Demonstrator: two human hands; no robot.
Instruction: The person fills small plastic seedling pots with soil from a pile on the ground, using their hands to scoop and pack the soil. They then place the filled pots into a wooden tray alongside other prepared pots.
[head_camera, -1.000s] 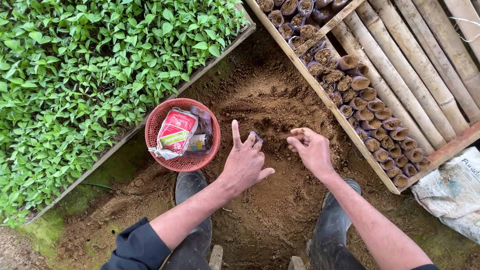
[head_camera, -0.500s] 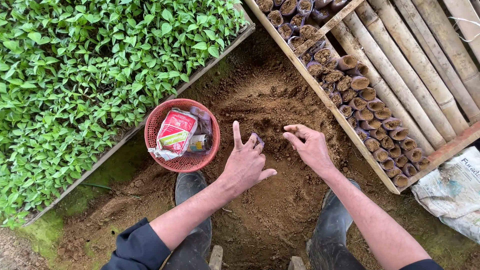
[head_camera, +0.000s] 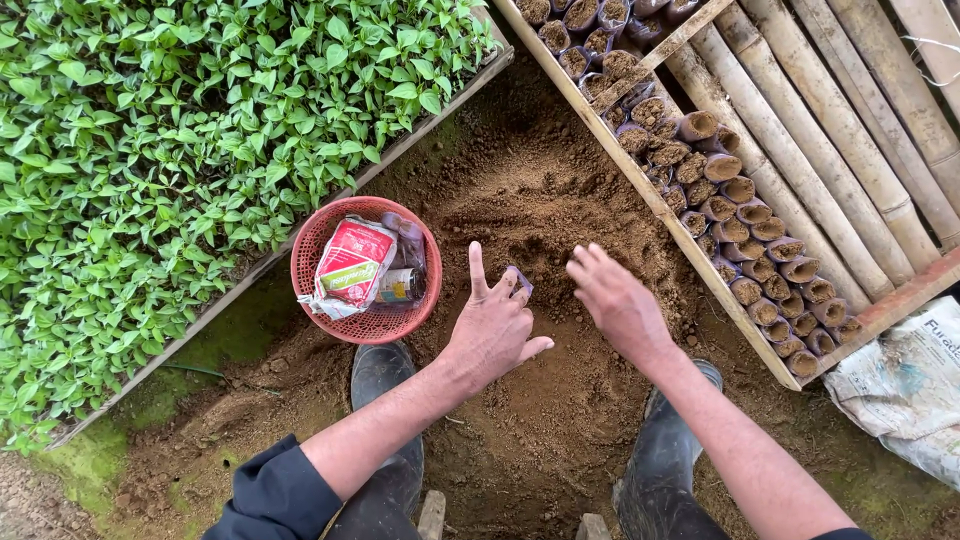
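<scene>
A small dark seedling bag (head_camera: 516, 283) sits pinched in the fingers of the left hand (head_camera: 492, 325), just above the heap of loose brown soil (head_camera: 540, 210). The forefinger of that hand stands straight up and the thumb juts out to the right, so only the remaining fingers close on the bag; most of it is hidden behind them, and I cannot tell whether it holds any soil yet. Its mouth seems to face up and away from the person, toward the heap.

The right hand (head_camera: 617, 300) holds nothing: fingers together, slightly curled, palm down over the soil. It lies just to the right of the bag, near but apart from it, and is the hand closer to the loose earth beyond.

Outward from there: a red mesh basket (head_camera: 318, 300) with a red-and-white packet (head_camera: 348, 262) rests on the ground to the left of the left hand. Behind it runs a bed of green seedlings (head_camera: 200, 130). To the right, a wooden frame (head_camera: 640, 190) holds rows of filled bags (head_camera: 730, 210) (packed side by side) beside bamboo poles (head_camera: 840, 130). Two dark rubber boots (head_camera: 385, 375) flank the soil.
</scene>
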